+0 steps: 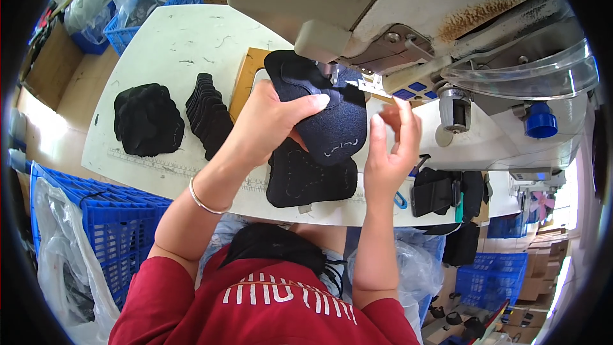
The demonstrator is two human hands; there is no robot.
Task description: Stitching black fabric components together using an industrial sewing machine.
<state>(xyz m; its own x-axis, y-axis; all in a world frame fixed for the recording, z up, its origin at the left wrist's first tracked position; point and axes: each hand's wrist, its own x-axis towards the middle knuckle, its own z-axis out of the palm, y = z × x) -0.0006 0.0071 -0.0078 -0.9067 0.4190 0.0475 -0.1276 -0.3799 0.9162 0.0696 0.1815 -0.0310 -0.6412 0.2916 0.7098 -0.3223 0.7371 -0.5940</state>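
My left hand [271, 121] grips a padded dark navy fabric piece [338, 124] by its left side, thumb pressed on top and fingers underneath. The piece has a light stitched line near its lower edge, and its upper part lies under the needle area [330, 71] of a sewing machine [287, 0]. Right of the fabric, my right hand [393, 150] is raised with thumb and index finger apart. Its index fingertip comes close to a small white part [371, 85] beside the needle; whether they touch, I cannot tell. Another black piece [311, 179] with a stitched outline lies below.
On the white table [191, 32] stand a stack of black pieces [148, 120] and a fanned row of narrow black pieces [207, 115]. Blue crates [108, 230] flank the table. Black items [434, 193] lie at the right, near a blue clip [400, 200].
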